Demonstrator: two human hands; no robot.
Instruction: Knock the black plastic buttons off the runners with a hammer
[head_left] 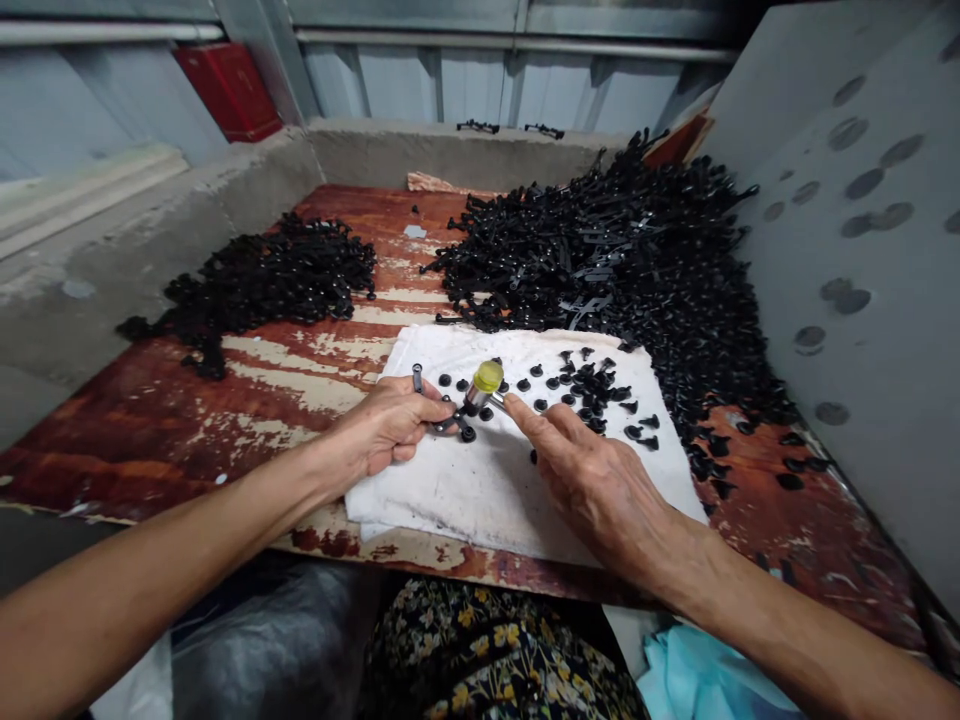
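Between the thumb and fingers of my left hand (394, 425) is a slim black bracket-like part (442, 424), its one end sticking up past the knuckles. My right hand (589, 470) is closed round the handle of a small hammer, index finger stretched along it. The hammer's head (487, 380), metal with a yellow face, is tilted right beside the black part; whether they touch I cannot tell. Under both hands lies a white cloth (450, 500). Small black round-based knobs (592, 390) are scattered over it, mostly to the right.
A large heap of black parts (585, 240) covers the back right, and a smaller pile (277, 275) lies at the left. The worn red-brown board (172, 430) is bounded by a concrete ledge (262, 185). A spotted grey panel (847, 230) rises on the right.
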